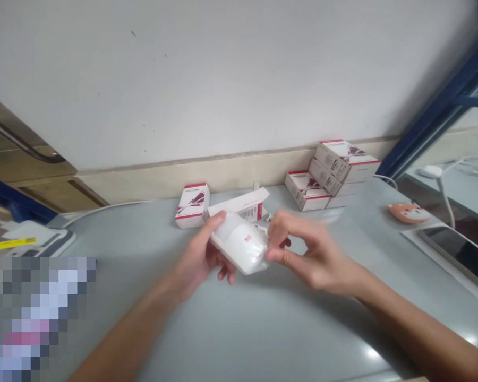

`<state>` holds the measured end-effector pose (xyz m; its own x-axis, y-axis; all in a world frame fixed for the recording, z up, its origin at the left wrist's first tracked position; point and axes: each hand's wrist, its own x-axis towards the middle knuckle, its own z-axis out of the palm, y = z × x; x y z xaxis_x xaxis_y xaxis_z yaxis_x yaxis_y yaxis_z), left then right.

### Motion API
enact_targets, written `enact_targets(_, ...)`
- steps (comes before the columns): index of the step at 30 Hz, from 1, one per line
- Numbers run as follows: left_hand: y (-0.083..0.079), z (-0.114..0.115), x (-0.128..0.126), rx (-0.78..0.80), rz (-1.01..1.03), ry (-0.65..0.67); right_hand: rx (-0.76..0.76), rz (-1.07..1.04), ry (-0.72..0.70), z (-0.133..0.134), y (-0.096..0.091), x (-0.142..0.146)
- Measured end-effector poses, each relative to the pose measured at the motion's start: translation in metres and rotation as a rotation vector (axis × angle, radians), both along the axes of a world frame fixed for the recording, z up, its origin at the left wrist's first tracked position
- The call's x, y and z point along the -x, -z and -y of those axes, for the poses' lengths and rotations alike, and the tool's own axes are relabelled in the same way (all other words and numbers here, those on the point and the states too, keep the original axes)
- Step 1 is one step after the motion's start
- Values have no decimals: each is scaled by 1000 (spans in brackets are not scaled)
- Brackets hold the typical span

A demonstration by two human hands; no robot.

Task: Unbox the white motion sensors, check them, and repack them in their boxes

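A white plastic sensor unit point(241, 243) is held in the air above the tabletop point(239, 329), between both hands, with a small red mark visible on its face. Its body is gripped by the left hand point(205, 253), with the thumb laid across the upper side and the fingers curled beneath. The right hand point(308, 254) is blurred, but is narrowly pinched at the unit's right end between thumb and forefinger. Both forearms are extended forward from the lower corners of the view.

Just behind the unit, an open white carton point(239, 206) with red trim lies on its side, its flap raised; its contents cannot be seen. To the left of it, a closed matching carton point(192, 205) is stood on the tabletop. To the right, further matching cartons point(338, 168) are stacked at a tilt against the wall point(223, 74), and a single carton point(306, 191) is placed just beside them. A fox-faced orange object point(408, 212) and a tablet point(458, 254) are seen further right.
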<state>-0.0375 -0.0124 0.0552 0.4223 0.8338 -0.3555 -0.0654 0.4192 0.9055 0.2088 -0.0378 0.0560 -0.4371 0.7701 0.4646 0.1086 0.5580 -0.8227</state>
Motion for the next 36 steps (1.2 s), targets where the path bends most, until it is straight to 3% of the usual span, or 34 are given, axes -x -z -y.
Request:
enact_targets(3, 7, 0, 4, 47, -59, 51, -140, 133, -75, 10, -4, 3)
enact_targets(6, 13, 2, -1, 28, 1, 69, -142, 173, -110, 18, -2, 11)
enact_targets(12, 17, 4, -17, -67, -30, -8, -45, 278, 145, 19, 24, 22)
enact_targets(16, 20, 12, -22, -198, -119, -104, 42, 302, 220, 12, 34, 22)
enact_targets(23, -5, 24, -28, -435, -354, -56, 4, 114, 173, 1, 29, 18)
enact_targets(27, -23, 4, -21, -808, -622, 70, -134, -90, 289, -9, 26, 15)
enact_targets(29, -24, -12, -19, -1081, -838, 26, -192, -167, 405, -15, 24, 12)
enact_targets(30, -22, -20, -18, -1144, -938, 8, -212, -198, 460, -19, 23, 9)
enact_targets(34, -5, -43, -10, -1113, -1187, 188, -196, -265, 612, -34, 25, -7)
enact_targets(36, 2, -44, -1, -1111, -1208, 171, -160, -280, 649, -41, 28, -14)
